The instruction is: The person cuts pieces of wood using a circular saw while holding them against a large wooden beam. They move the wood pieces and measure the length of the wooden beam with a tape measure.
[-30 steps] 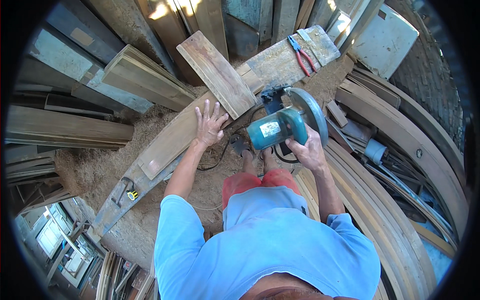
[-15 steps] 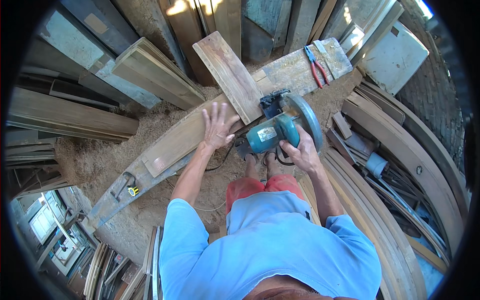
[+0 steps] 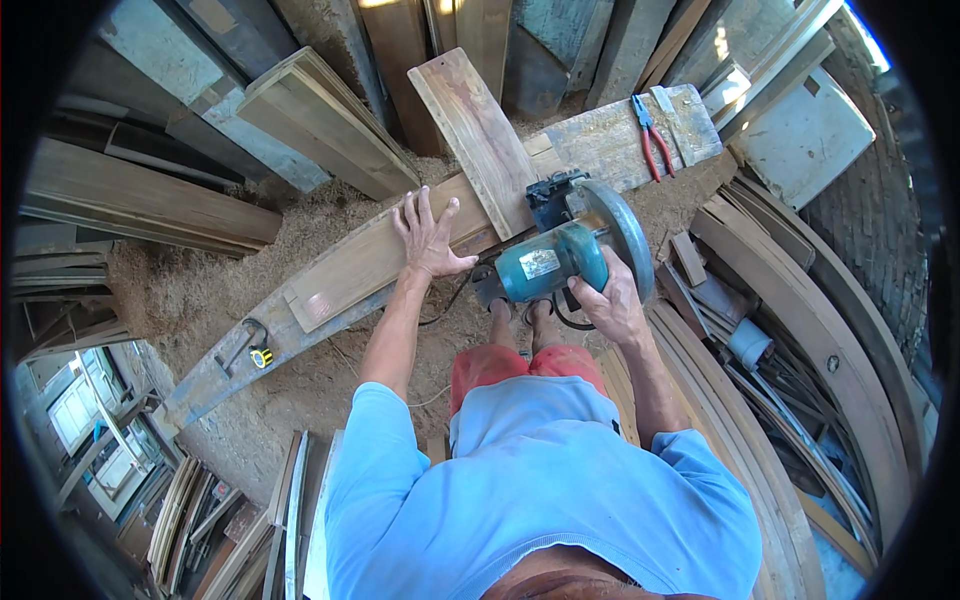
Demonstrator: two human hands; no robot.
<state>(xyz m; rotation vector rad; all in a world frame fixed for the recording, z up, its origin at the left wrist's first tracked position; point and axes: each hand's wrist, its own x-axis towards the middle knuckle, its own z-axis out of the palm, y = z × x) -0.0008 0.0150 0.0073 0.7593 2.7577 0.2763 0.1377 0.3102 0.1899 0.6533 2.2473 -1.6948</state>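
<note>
You are standing close to the long surface [image 3: 330, 300], a narrow bench running from your lower left up to your upper right. Your right hand [image 3: 612, 305] is gripping tight around the handle of the teal circular saw [image 3: 560, 255], which is sitting at the near edge of the bench. Your left hand [image 3: 428, 235] is lying flat with fingers spread on the long plank [image 3: 365, 265], just left of the saw. A short board [image 3: 475, 125] is crossing over this plank, and its near end is touching the saw's front. A yellow tape measure [image 3: 262, 356] is lying near the bench's left end, well apart from your hands. Red-handled pliers [image 3: 652, 135] are resting at the far right end. Stacked planks [image 3: 320, 120] are crowding the far side, and curved wooden pieces [image 3: 800, 320] are closing in on your right, leaving little room there.
</note>
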